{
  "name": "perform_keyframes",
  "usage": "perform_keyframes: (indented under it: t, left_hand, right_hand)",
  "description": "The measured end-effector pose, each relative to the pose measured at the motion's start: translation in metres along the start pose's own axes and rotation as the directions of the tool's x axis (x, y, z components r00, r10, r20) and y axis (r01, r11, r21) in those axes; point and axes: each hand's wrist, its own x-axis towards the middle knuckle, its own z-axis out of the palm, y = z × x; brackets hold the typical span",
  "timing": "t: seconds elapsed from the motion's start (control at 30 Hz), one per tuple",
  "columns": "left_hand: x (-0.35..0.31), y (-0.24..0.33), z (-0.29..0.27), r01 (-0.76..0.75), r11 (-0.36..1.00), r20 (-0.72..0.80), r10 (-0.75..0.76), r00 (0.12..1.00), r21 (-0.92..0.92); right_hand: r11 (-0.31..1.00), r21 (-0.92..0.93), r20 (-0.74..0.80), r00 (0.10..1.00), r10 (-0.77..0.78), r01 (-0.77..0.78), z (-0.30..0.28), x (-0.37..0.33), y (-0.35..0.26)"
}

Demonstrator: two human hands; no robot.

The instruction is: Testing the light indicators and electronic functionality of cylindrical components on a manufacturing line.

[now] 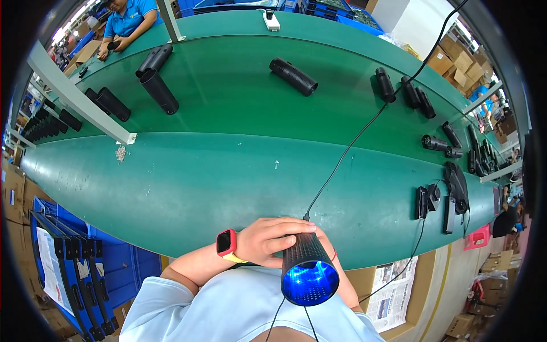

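A black cylinder with a perforated wall (297, 256), perhaps a speaker housing, is held in front of my chest. Its near end is open and glows bright blue inside (310, 282). My left hand (265, 240), with a red-cased watch on the wrist, lies over its upper left side, fingers wrapped across the far end. On the other side my right hand (325, 240) grips it, its fingers mostly hidden behind the cylinder. A thin black cable (346, 149) meets the far end near my fingertips and runs up to the right.
Beyond the green bench (188, 182), a green conveyor belt (222, 85) carries black cylinders (293, 76). Small pale pieces (121, 154) lie near a metal post (85, 97). At right are black devices with cables (421, 202). Blue crates (137, 259) stand left; a co-worker (128, 23) sits far left.
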Motion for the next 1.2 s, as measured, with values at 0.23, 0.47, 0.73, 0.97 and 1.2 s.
perform_keyframes:
  t: [0.23,0.47,0.73,0.97,1.2]
  left_hand:
    - [0.004,0.0,0.007,-0.101,0.995,-0.122,0.103,0.987,0.018]
    - [0.001,0.004,0.01,-0.104,0.994,-0.14,0.107,0.984,0.03]
    - [-0.002,0.002,0.004,-0.009,0.999,-0.016,0.009,1.0,-0.038]
    - [0.002,-0.001,0.012,-0.13,0.991,-0.115,0.132,0.985,0.024]
    - [0.0,-0.003,0.013,-0.074,0.994,-0.078,0.081,0.994,0.081]
  right_hand:
    - [0.995,-0.035,-0.077,0.992,-0.1,0.097,0.015,-0.001,0.0]
    - [0.994,-0.098,-0.083,0.995,-0.059,0.051,0.004,-0.006,0.002]
    - [0.995,-0.095,-0.156,0.988,-0.008,-0.007,0.016,-0.005,-0.002]
    - [0.991,-0.129,-0.141,0.989,-0.051,0.033,0.016,-0.004,0.002]
    - [0.984,-0.163,-0.114,0.99,-0.084,0.064,0.0,-0.003,0.009]
